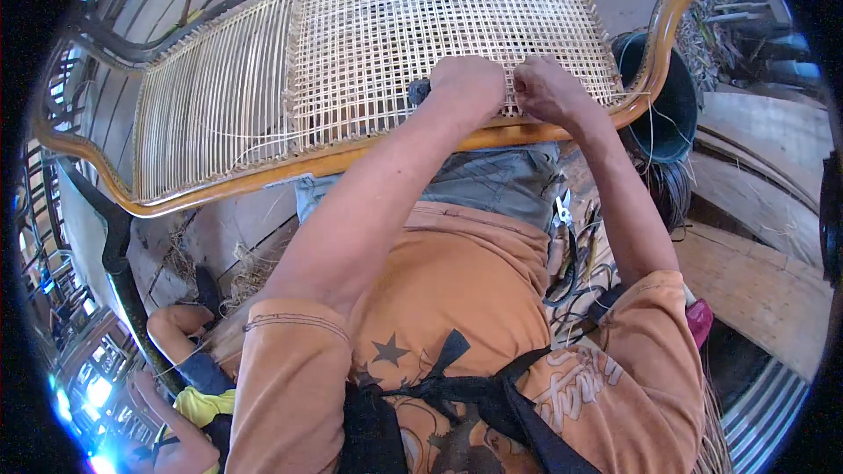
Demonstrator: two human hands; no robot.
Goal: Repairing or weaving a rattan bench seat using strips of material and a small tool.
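Note:
A woven cane panel [395, 26] lies across my lap in a curved, varnished wooden frame [351, 161]. Its right part is an open grid; the left part [219, 92] has strands running in one direction only. My left hand [470, 83] is closed in a fist over the grid near the front rail, and a small dark lump [420, 90] shows at its left side. Close beside it, my right hand [546, 88] is also closed, knuckles up, at the same edge. Whatever the fingers pinch is hidden beneath them.
Pruning shears [563, 211] lie right of my lap among loose strands. A dark bucket [672, 127] stands behind the frame's right curve. Wooden boards [746, 281] lie at the right. Another person in a yellow top [206, 404] sits at the lower left.

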